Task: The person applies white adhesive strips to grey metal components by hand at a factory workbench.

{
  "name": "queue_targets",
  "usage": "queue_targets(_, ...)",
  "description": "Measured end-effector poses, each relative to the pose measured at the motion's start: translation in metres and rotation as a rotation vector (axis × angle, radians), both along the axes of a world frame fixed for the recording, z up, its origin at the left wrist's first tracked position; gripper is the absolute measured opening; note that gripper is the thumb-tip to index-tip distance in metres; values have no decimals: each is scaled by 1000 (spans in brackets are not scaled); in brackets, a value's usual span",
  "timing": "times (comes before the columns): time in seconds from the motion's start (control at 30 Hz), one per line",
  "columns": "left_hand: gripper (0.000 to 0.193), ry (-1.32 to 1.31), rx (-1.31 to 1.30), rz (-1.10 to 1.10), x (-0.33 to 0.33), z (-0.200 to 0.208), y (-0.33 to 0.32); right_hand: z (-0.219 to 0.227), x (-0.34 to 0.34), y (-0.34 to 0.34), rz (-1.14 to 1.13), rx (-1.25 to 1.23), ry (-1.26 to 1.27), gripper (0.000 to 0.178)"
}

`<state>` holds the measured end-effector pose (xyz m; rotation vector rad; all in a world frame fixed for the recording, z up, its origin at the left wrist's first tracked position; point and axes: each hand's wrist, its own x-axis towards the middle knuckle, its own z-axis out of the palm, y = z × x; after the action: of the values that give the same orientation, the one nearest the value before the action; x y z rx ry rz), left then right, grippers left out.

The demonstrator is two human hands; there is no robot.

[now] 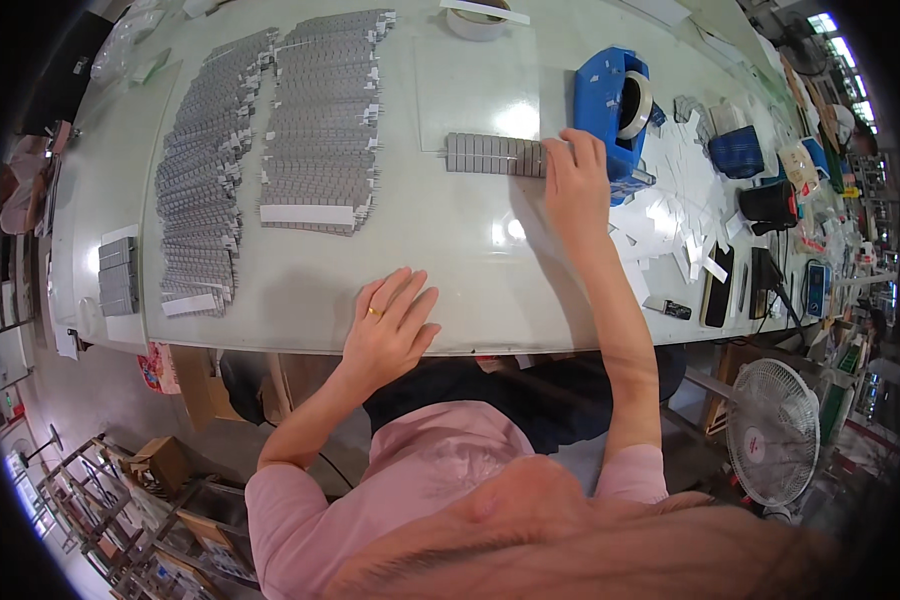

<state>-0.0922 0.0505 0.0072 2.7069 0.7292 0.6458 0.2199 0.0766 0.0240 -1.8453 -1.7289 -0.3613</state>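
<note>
The right hand [577, 175] has its thumb and fingers drawn narrow on the right end of a grey, rectangular, ribbed strip of narrow segments [495, 155]. This strip is at the far middle of the pale, glossy tabletop [450, 305], its length running left to right. The left hand [388, 328] is empty, palm down, fingers loosely extended and slightly parted, at the near edge; whether it touches the surface cannot be told.

Just right of the strip stands a blue plastic tape dispenser [594, 85] carrying a white tape roll [643, 112]. Right of it lie loose white paper pieces [660, 215].

To the left, two long overlapping rows of similar grey ribbed pieces [320, 125] run from far to near, each with a white paper strip across its near end. At the far left lies a smaller grey ribbed stack [118, 275]. A white round fan [773, 430] stands at the near right, off the table.
</note>
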Motion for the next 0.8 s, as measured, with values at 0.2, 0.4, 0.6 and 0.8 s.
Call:
queue_targets(0.2,39,-13,-17,7,2,4,1,-5,10,-14,-99,-63,-151,14)
queue_targets(0.4,37,-22,-16,15,2,3,2,-13,12,-10,-23,12,-281,18)
queue_targets(0.6,36,-11,-12,20,3,5,1,-9,-10,8,34,2,-43,31)
queue_targets(0.8,36,-13,-18,20,2,2,0,-20,-10,20,61,-34,40,41)
